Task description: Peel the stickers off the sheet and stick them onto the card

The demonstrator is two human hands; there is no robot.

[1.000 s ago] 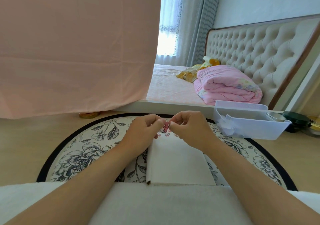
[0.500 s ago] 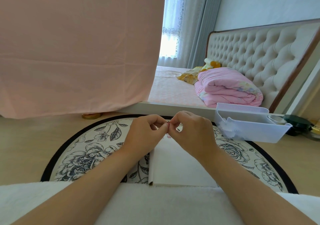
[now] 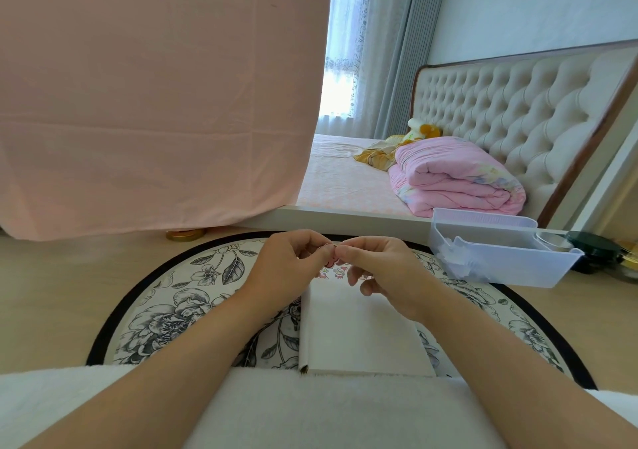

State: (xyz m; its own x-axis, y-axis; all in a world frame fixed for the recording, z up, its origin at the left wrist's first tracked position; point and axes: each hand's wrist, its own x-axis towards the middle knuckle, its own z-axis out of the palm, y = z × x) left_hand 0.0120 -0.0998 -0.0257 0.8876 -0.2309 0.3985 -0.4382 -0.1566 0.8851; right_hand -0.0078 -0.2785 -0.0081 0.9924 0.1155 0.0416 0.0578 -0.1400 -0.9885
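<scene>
A white card [image 3: 355, 331] lies on the round floral table [image 3: 179, 307] in front of me, with a few small pink stickers [image 3: 332, 272] stuck along its far edge. Above that edge my left hand [image 3: 290, 265] and my right hand [image 3: 376, 269] meet fingertip to fingertip. Between them they pinch a small pink sticker piece [image 3: 330, 257], mostly hidden by the fingers. I cannot tell whether it is a peeled sticker or part of the sheet. The right hand's lower fingers hang loosely curled over the card.
A clear plastic bin [image 3: 500, 255] with white scraps stands at the table's right edge, dark round containers [image 3: 590, 248] behind it. A bed with a folded pink quilt [image 3: 455, 176] lies beyond. A pink cloth [image 3: 155, 96] hangs at the left. White fabric covers my lap.
Both hands stayed together above the card's far edge. The pink piece, plainly seen a second ago, is now mostly covered by fingertips, and the right hand's lower fingers have loosened.
</scene>
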